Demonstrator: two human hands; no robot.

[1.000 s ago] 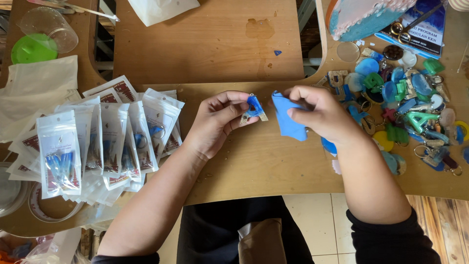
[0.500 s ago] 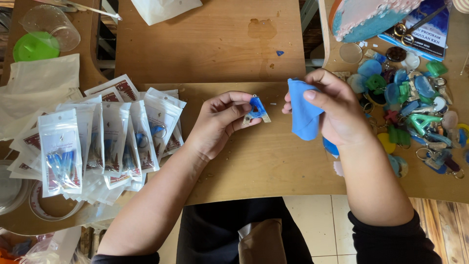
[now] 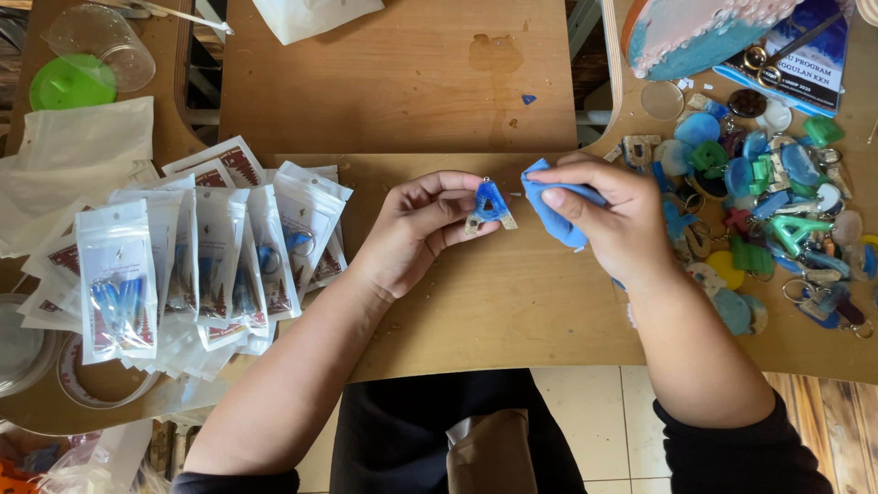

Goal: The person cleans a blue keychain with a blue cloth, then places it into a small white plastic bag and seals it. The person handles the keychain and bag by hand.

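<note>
1. One broad wooden surface (image 3: pixel 402 82) carries everything, pale brown, with a dark stain near its far middle.
2. Over on the left, a fanned stack of clear packets (image 3: pixel 197 265) with red-and-white cards lies overlapping, several showing blue pieces inside.
3. On the right, a heap of coloured charms (image 3: pixel 777 210), blue, green, red and yellow, spreads near the right hand, some with metal rings.
4. Far left corner: a clear plastic cup (image 3: pixel 101 41) lies tipped on its side beside a green lid (image 3: pixel 69 82).
5. Left hand (image 3: pixel 416 233) sits palm-down above the middle of the surface, thumb and fingertips pinching a small charm.
6. Right hand (image 3: pixel 622 224) is curled, fingers pressing a bunched blue cloth (image 3: pixel 553 215) that pokes out leftward, just beside the charm.
7. That triangular charm (image 3: pixel 487 206), blue above and pale at its base, is held between the two hands. Its long axis runs near and far, tilted a little; the narrow tip with a tiny metal eyelet points away from the person.
</note>
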